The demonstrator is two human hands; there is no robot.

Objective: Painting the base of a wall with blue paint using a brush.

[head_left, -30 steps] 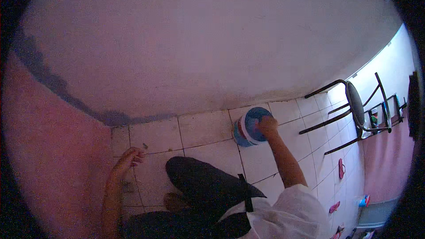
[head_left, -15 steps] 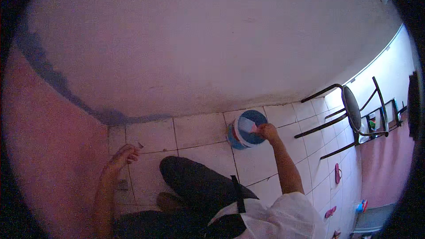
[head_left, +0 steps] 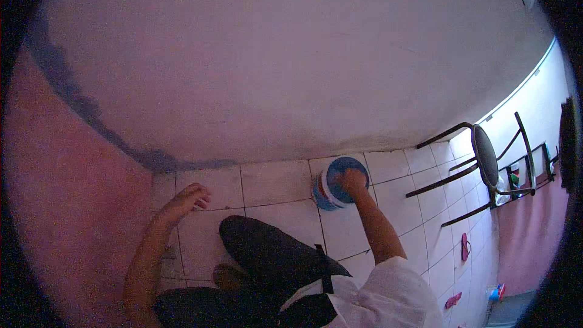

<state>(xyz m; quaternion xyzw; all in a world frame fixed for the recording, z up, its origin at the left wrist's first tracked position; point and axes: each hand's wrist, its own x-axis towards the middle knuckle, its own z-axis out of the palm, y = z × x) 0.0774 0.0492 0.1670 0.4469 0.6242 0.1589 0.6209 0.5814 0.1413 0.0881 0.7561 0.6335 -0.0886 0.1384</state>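
Note:
My right hand (head_left: 349,179) reaches down into a blue bucket (head_left: 322,195) with a white and red band, standing on the tiles by the wall. Its fingers are blurred inside the rim, and whatever they hold is hidden. Over the floor near the left corner, my left hand (head_left: 191,198) hovers with loosely bent fingers, some of them apart. Nothing shows in it. The pale wall (head_left: 273,73) in front of me has a grey patchy strip (head_left: 91,112) down its corner with a pink wall (head_left: 67,176).
A dark metal-legged stool (head_left: 484,155) appears at the right. Pink flip-flops (head_left: 465,246) lie on the tiled floor (head_left: 276,185). My bent knee (head_left: 243,231) is between my hands. Farther right are a low rack (head_left: 525,176) and a pink curtain-like surface (head_left: 525,237).
My right hand has gone deeper into the bucket, and the pale thing at its fingers is no longer visible. My left hand has risen slightly and moved right; the small dark thing by its fingertips no longer shows.

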